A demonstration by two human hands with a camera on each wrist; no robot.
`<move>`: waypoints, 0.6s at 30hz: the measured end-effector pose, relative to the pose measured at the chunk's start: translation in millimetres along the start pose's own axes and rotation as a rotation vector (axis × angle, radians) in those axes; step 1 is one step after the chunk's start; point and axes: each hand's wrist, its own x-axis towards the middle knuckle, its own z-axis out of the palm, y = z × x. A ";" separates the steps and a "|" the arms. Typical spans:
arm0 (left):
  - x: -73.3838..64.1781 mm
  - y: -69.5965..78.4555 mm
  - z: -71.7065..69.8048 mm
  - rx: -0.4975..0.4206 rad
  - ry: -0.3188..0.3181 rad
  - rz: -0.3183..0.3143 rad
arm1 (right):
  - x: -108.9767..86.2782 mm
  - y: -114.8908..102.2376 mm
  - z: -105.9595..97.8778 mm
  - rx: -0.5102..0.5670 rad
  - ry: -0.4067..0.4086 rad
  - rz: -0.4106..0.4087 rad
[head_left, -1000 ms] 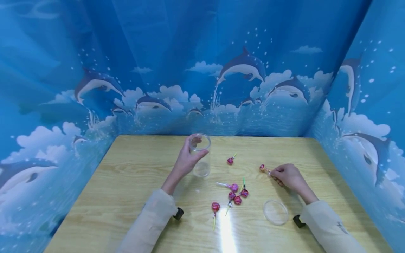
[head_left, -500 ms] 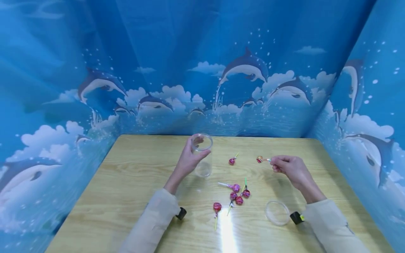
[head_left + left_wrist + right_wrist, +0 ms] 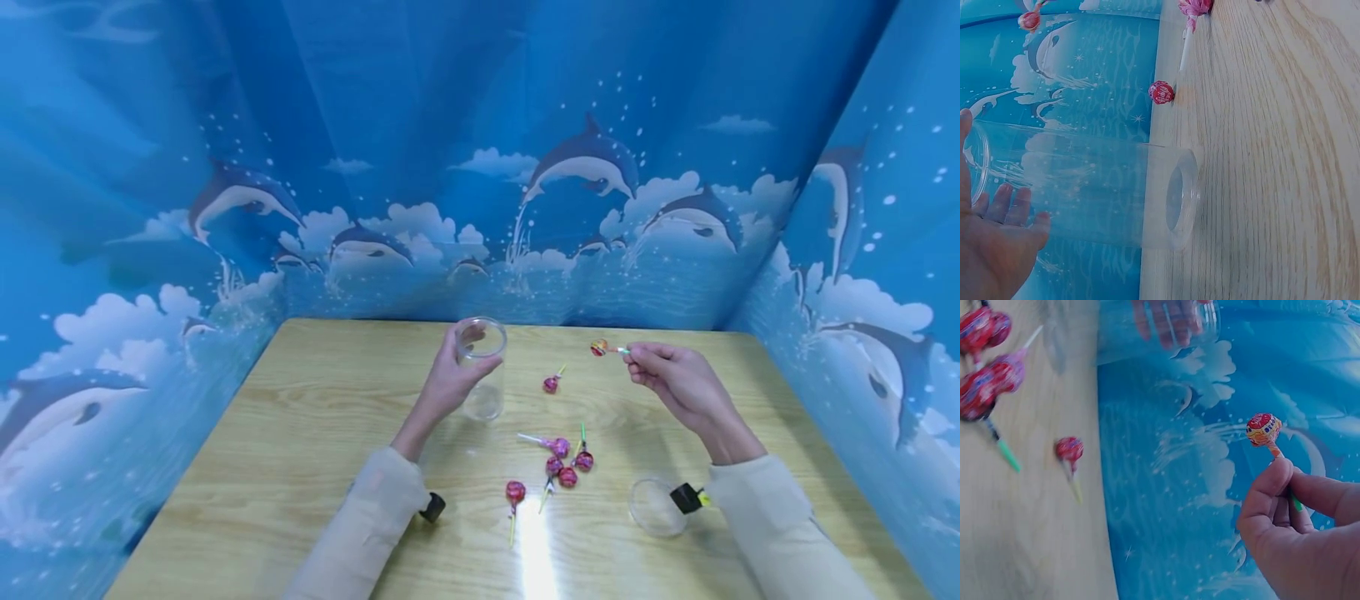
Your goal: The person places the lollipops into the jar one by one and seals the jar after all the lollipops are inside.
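Observation:
A tall clear plastic jar (image 3: 483, 392) stands upright and uncovered toward the back of the table. My left hand (image 3: 452, 375) grips it near the rim, thumb on the near side and fingers around the far side. In the left wrist view the jar (image 3: 1104, 187) shows nothing inside. My right hand (image 3: 678, 383) pinches a lollipop (image 3: 598, 347) by its green stick, up above the table to the right of the jar. The lollipop's orange, red and yellow wrapped head (image 3: 1264, 429) points away from the fingers, toward the jar.
One red lollipop (image 3: 551, 384) lies right of the jar. Several more, among them a pink lollipop (image 3: 558, 447), cluster at mid-table, and another red lollipop (image 3: 515, 492) lies nearer. A round clear lid (image 3: 654, 508) lies below the right wrist. A dolphin-print curtain (image 3: 420, 167) borders the wooden table (image 3: 300, 450).
My right hand has lifted the lollipop off the table and carried it up and leftward, closer to the jar. The left hand stays on the jar.

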 end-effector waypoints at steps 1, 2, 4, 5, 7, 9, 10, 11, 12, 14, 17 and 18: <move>0.1 0.3 0.0 0.000 -0.001 0.000 | 1.3 -1.3 2.9 0.011 -0.003 0.001; 0.1 0.3 0.0 0.003 -0.002 -0.002 | 2.5 -2.7 6.1 0.016 -0.004 0.002; 0.1 0.6 -0.2 0.003 -0.003 -0.001 | 5.2 -5.3 12.4 0.023 -0.003 0.002; 0.1 0.9 -0.2 0.001 -0.004 0.001 | 6.4 -6.6 15.4 0.021 -0.007 -0.004; 0.2 0.8 -0.2 0.003 -0.008 0.004 | 8.7 -8.9 21.6 0.028 -0.011 -0.013; 0.0 0.9 -0.3 0.001 -0.013 0.003 | 11.2 -10.8 27.7 0.035 -0.021 -0.021; -0.1 1.0 -0.3 0.003 -0.014 0.001 | 12.5 -11.6 30.6 0.040 -0.028 -0.026; -0.3 1.0 -0.3 0.006 -0.013 0.000 | 13.9 -12.3 33.3 0.046 -0.035 -0.029; -0.5 0.9 -0.4 0.006 -0.012 -0.001 | 15.3 -12.9 36.4 0.056 -0.039 -0.030; -0.9 0.9 -0.6 0.008 -0.009 -0.001 | 18.2 -14.0 42.2 0.062 -0.047 -0.033; -1.3 1.0 -0.9 0.016 -0.004 0.004 | 22.5 -15.0 50.3 0.067 -0.057 -0.033; -1.5 1.2 -1.0 0.018 -0.005 0.006 | 24.0 -15.2 52.9 0.068 -0.060 -0.031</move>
